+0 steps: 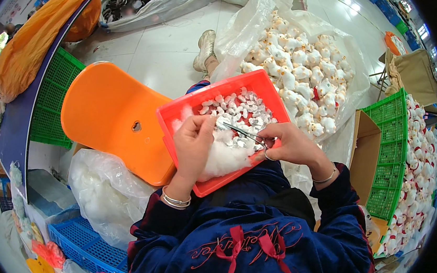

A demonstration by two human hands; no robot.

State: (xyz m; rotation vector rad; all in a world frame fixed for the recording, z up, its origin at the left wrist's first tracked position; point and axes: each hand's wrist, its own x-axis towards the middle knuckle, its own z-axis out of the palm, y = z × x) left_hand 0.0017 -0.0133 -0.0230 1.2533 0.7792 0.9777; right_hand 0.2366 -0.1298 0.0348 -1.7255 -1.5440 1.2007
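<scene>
A red plastic tray rests on my lap. Inside it lie many small white and silvery fabric pieces and a wad of white stuffing. Over the tray, my right hand has its fingers in the ring handles of metal forceps, their thin jaws pointing left. At the tips is a small white fabric piece. My left hand pinches beside this piece, thumb and forefinger together; its fingers partly hide what they grip.
An orange stool stands at my left, with a clear bag of stuffing and a blue crate nearby. Ahead right is a big plastic bag of small white plush toys. Green crates and a cardboard box stand right.
</scene>
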